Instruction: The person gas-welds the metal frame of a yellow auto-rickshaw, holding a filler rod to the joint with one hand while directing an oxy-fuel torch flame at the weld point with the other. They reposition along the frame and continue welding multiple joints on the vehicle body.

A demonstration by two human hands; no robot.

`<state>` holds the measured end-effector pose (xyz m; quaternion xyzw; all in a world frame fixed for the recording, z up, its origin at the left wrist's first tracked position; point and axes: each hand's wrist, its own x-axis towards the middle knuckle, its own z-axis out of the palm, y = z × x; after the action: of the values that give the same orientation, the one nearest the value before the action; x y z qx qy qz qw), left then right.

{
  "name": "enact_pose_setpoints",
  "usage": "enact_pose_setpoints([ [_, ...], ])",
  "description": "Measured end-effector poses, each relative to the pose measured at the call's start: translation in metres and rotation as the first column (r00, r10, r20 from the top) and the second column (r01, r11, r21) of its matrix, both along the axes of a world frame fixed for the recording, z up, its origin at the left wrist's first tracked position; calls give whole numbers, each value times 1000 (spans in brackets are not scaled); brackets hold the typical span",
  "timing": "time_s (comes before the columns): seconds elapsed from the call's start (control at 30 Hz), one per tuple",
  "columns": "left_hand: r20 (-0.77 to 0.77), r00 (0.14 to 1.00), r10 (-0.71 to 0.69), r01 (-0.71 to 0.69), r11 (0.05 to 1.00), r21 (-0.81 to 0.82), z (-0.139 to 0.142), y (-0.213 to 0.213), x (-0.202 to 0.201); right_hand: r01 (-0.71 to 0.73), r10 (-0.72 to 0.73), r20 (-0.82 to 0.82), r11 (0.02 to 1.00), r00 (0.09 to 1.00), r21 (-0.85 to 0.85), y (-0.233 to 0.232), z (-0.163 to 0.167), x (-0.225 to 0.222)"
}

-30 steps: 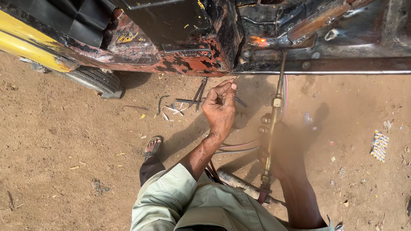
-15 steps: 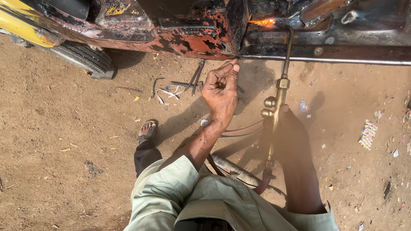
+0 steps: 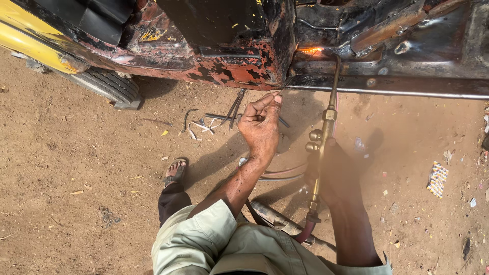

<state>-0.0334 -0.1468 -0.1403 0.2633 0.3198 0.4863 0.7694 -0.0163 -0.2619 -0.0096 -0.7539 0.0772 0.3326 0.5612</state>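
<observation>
A brass-coloured torch [image 3: 322, 140] burns orange against the rusty red-and-black car body [image 3: 239, 61]; beside that body, a yellow panel [image 3: 30, 43] and black tyre [image 3: 109, 86].

An open-air vehicle repair yard is shown: bare dirt ground [image 3: 76, 153], a rusted vehicle body [image 3: 229, 61] with a tyre [image 3: 109, 86], scattered metal tools [image 3: 224, 114], and a brass gas torch [image 3: 323, 132] flaming.
</observation>
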Motion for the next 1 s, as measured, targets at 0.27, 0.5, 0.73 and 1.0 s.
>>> enact_pose_setpoints([
  [0.27, -3, 1000, -15, 15, 1000, -14, -2, 1, 0, 21, -20, -37, 999, 999, 38, 6, 3, -2],
  [0.5, 22, 999, -25, 26, 999, -30, 2, 4, -1, -5, 6, -49, 1000, 999, 23, 3, 1, -2],
  [0.73, -41, 997, -58, 56, 998, -32, 3, 4, 0, 4, 3, -66, 995, 998, 96, 1, -1, -1],
  [1.0, -29, 999, -35, 35, 999, 5, 4, 3, -1, -24, 27, -27, 997, 999, 79, 1, -1, -1],
])
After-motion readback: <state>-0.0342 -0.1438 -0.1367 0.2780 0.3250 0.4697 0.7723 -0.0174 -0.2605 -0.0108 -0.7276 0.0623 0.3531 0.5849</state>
